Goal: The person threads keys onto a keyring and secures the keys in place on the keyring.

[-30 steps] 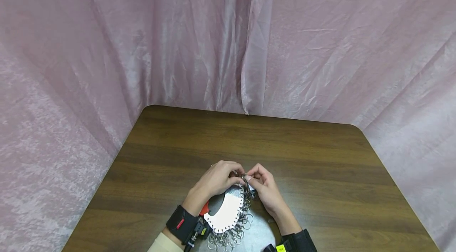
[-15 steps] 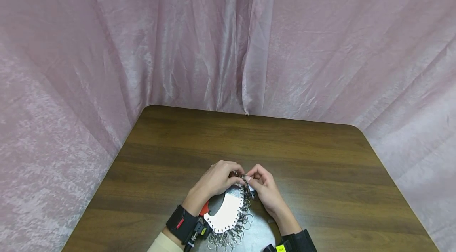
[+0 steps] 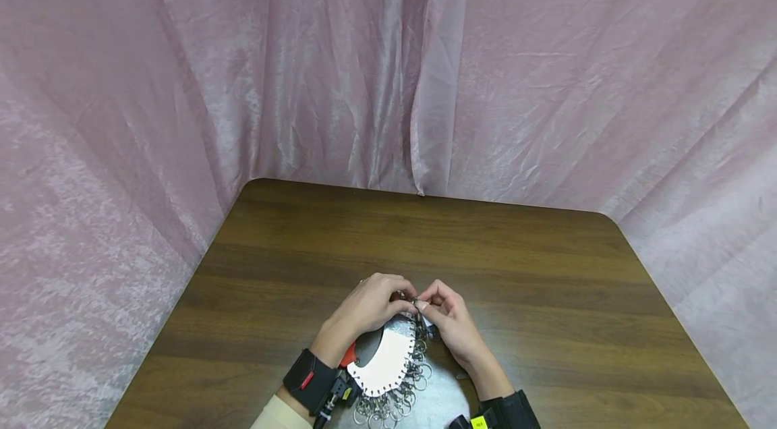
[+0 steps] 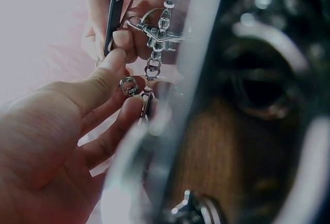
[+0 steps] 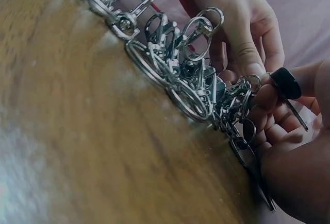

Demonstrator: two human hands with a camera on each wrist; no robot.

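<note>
Bottom centre of the frame, the left hand (image 3: pixel 376 304) pinched a small metal swivel (image 4: pixel 130 86), probably so it couldn't spin; the right hand (image 3: pixel 454 321) seemingly nipped a black-headed key (image 4: pixel 114 20) right beside it. Ringed clasps (image 3: pixel 388 406) edged a white plate (image 3: pixel 388 365), presumably for order.

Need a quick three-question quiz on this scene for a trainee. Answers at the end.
1. Multiple choice: what lines the outer edge of the shiny plate?
A) wooden beads
B) metal rings
C) paper tags

2. True or false: the left hand and right hand have their fingertips close together.

3. Fill in: the flat piece standing up at the fingertips in the left wrist view is coloured ____.

Key: 1 B; 2 true; 3 black.
</note>
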